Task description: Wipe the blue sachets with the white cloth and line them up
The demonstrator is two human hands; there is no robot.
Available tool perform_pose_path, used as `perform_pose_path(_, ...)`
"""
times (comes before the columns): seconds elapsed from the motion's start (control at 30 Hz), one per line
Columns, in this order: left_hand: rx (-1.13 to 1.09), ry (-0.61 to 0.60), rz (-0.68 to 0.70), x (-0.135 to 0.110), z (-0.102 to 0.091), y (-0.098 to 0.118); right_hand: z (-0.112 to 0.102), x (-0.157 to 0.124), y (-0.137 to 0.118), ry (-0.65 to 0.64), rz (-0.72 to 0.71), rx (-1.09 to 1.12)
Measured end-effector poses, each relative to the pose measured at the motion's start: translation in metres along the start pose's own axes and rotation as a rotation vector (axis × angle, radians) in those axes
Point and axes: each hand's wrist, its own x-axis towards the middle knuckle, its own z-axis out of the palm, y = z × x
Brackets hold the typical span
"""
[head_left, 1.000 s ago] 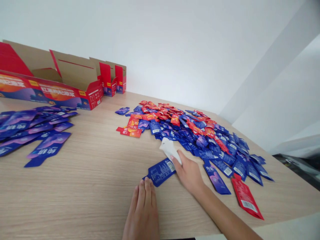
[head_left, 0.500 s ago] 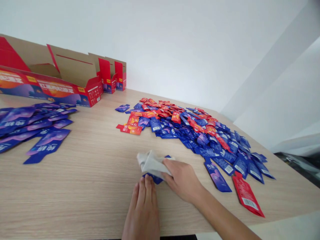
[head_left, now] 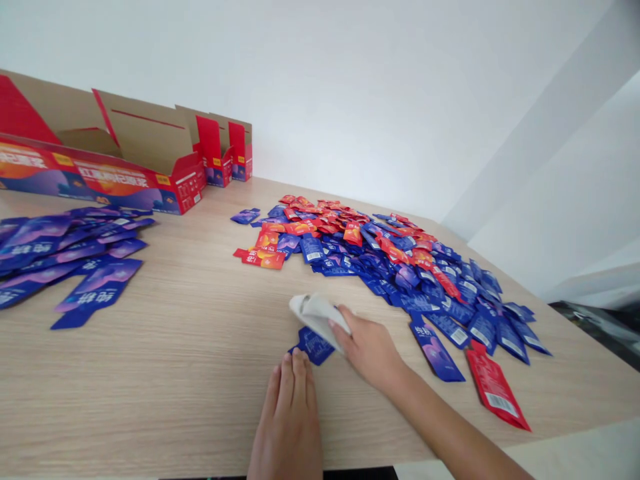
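My left hand [head_left: 290, 413] lies flat on the table at the lower middle, fingers stretched out. Its fingertips press on the narrow end of a blue sachet [head_left: 316, 345], which lies on the wood with its printed side up. Just above and to the right, my right hand [head_left: 370, 343] grips a folded white cloth [head_left: 319, 313]. The cloth covers part of the sachet's upper right side from view; whether it touches the sachet is hard to tell.
A heap of blue and red sachets [head_left: 370, 260] spreads across the back and right. One blue sachet [head_left: 437, 350] and one red sachet [head_left: 495, 387] lie at its near edge. More blue sachets [head_left: 55, 253] are piled at left. Open cartons [head_left: 125, 180] stand along the wall.
My right hand and the cloth have shifted slightly right and up, uncovering more of the blue sachet. The left hand stays pressed on the sachet's end.
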Motion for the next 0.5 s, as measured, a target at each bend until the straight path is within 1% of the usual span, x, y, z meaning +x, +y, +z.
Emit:
perform_pose_path(0.07,0.001,-0.003,-0.003,0.001,-0.001,0.000,-0.004,0.008,0.010,0.054,0.171,-0.042)
perform_pose_path(0.13,0.003,-0.004,-0.008,0.000,0.000,0.000,-0.006,0.010,0.017,0.090,0.234,-0.055)
perform_pose_path(0.17,0.003,-0.002,-0.007,0.000,0.001,0.000,-0.006,0.008,0.017,0.107,0.221,-0.047)
perform_pose_path(0.2,0.001,0.000,-0.008,0.000,0.003,0.001,-0.005,0.005,0.014,0.109,0.153,-0.025)
perform_pose_path(0.27,-0.007,-0.003,-0.009,-0.002,0.006,0.001,0.000,-0.002,0.003,0.067,-0.059,0.038)
perform_pose_path(0.3,-0.010,-0.002,-0.010,-0.003,0.008,0.001,0.002,-0.005,-0.002,0.036,-0.128,0.069)
perform_pose_path(0.33,-0.010,-0.006,-0.010,-0.004,0.009,0.001,0.005,-0.007,-0.005,0.009,-0.149,0.093)
perform_pose_path(0.37,-0.009,-0.008,-0.009,-0.005,0.010,0.001,0.006,-0.007,-0.005,-0.006,-0.113,0.106)
perform_pose_path(0.4,-0.007,-0.010,-0.007,-0.006,0.011,-0.001,0.007,-0.006,-0.002,-0.003,-0.025,0.108)
perform_pose_path(0.47,-0.015,-0.005,0.006,-0.007,0.010,-0.004,0.006,-0.002,0.013,0.045,0.147,0.119)
perform_pose_path(0.5,-0.028,0.004,0.011,-0.006,0.008,-0.007,0.006,-0.001,0.023,0.070,0.190,0.134)
